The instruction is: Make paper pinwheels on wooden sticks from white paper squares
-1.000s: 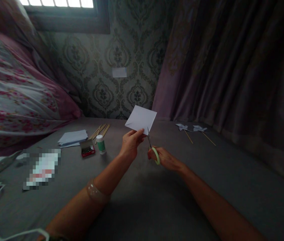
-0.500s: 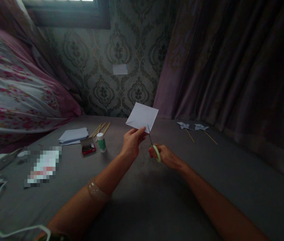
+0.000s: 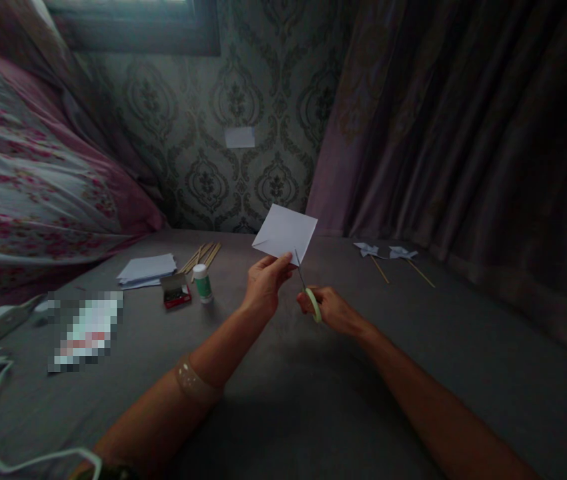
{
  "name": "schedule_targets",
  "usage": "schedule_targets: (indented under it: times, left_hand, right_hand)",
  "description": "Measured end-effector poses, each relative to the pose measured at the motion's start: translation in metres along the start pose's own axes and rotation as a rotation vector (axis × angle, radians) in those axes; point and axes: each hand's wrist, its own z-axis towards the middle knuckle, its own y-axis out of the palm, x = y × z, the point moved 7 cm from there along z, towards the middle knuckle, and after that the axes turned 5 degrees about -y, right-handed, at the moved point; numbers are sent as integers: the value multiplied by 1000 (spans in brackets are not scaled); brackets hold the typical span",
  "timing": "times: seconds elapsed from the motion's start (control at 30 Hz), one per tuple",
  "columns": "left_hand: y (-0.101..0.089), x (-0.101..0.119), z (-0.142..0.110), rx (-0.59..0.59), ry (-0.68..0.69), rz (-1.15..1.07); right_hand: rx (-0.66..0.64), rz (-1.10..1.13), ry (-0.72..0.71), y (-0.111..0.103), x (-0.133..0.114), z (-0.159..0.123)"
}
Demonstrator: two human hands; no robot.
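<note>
A square sheet of white paper [image 3: 286, 230] is pinched by its near edge in my left hand [image 3: 263, 283], held up above the grey cloth surface. A short line, a cut or a crease, shows at the sheet's left corner. My right hand [image 3: 331, 308] is closed round the pale green handles of a pair of scissors [image 3: 314, 305]. The blades point up and lie at the near right edge of the paper, close to my left fingertips. How far apart the blades are I cannot make out.
At left lie a paper stack [image 3: 147, 268], wooden sticks [image 3: 203, 257], a small red box [image 3: 176, 293], a white-and-green bottle [image 3: 202, 283], a blurred packet [image 3: 88, 333] and a power strip [image 3: 1, 323] with its cable. Two paper pinwheels [image 3: 367, 250] on sticks lie at right.
Hardly anything differs. The paper and my left hand have shifted very slightly to the right; the scissors stay at the paper's near right edge.
</note>
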Motion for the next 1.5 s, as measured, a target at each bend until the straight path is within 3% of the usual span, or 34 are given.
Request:
schedule_targets:
  times: [1.5]
  left_hand:
    - [-1, 0, 2, 13, -5, 16]
  right_hand:
    - [60, 32, 47, -1, 11, 1]
